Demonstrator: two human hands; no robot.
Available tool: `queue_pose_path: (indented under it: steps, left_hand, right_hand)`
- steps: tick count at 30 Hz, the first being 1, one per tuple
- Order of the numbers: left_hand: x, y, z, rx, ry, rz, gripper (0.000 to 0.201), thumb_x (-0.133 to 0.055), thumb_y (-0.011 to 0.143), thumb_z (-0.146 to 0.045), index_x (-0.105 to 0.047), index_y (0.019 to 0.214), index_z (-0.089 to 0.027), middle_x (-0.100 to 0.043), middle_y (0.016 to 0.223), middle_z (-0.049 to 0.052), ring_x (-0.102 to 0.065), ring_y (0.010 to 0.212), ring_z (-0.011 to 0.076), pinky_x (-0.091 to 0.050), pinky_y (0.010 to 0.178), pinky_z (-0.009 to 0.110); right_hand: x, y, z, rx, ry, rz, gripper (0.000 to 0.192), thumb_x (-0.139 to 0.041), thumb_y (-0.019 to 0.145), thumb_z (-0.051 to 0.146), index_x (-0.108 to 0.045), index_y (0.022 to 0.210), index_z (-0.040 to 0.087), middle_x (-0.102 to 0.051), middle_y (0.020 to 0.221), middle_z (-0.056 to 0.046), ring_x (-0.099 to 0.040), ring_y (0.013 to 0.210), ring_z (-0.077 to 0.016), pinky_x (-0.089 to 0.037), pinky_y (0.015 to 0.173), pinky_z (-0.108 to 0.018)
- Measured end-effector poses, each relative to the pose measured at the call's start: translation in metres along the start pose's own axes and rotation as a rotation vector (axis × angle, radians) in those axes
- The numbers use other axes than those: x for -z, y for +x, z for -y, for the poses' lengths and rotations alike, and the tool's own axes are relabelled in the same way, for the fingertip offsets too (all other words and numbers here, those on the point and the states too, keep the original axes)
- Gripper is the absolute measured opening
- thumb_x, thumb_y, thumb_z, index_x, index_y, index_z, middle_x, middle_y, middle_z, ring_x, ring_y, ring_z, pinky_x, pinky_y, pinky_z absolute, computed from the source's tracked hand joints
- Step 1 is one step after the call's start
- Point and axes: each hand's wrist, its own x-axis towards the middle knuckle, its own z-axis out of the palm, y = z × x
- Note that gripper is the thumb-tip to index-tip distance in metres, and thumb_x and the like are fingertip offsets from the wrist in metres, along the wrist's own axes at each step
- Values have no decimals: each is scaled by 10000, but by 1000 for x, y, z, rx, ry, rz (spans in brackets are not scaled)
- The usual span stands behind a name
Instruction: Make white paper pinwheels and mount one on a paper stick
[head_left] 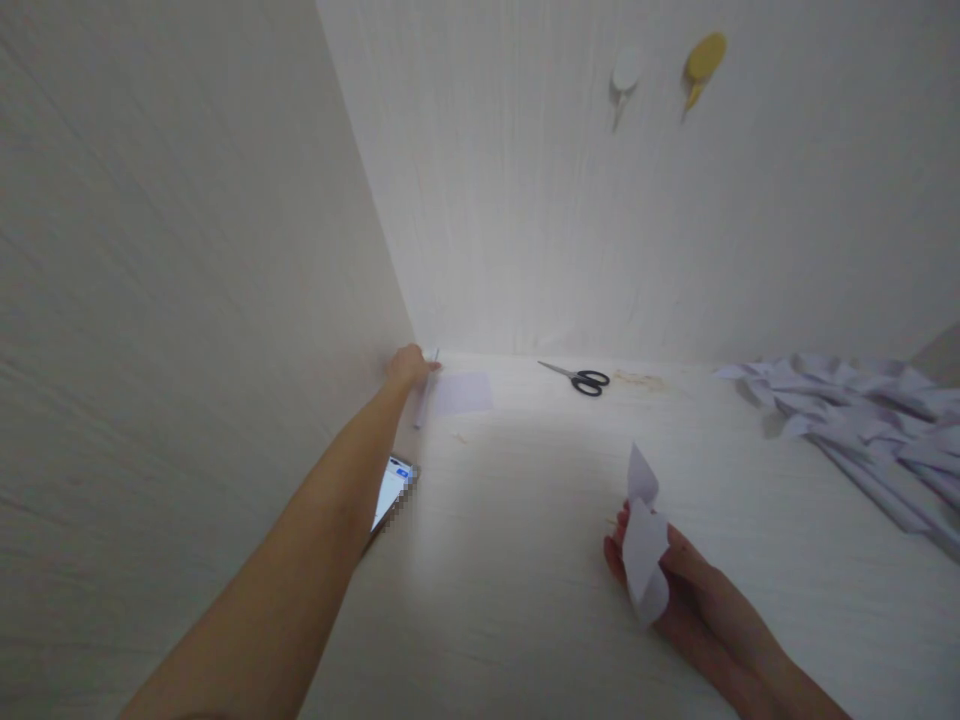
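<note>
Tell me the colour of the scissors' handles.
Black, on the scissors by the back wall; head view.

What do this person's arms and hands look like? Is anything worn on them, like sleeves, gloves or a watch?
Both arms are bare as far as the view shows, with no sleeves in sight. The left hand and right hand wear no gloves, and no watch, bracelet or ring can be made out. The right hand's fingernails appear painted red or pink, though they are small in the picture.

Perhaps home: wall hooks (pixel 703 60), desk (pixel 525 560).
</note>
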Motion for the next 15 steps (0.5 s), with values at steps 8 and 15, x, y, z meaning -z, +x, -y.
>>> queue_pose_path:
  steps: [8, 15]
  left_hand:
    - [-12, -6, -4, 219, 37, 20, 322, -600, 624, -195, -557, 916, -65, -542, 1073, 258, -497, 1030, 353, -415, 760, 394]
    - [15, -14, -18, 223, -195, -69, 89, -550, 631, -123, -565, 712, -89, -602, 842, 174, -514, 986, 305, -395, 716, 312]
  right_hand:
    - [-9, -2, 2, -17, -8, -19, 302, -761, 515, 228, -629, 783, 184, -666, 730, 8, -608, 666, -98, -488, 687, -215]
    - [-16, -2, 3, 17, 8, -33, 295, -771, 476, 183, -630, 735, 181, -661, 689, 9, -612, 621, -107, -510, 647, -222]
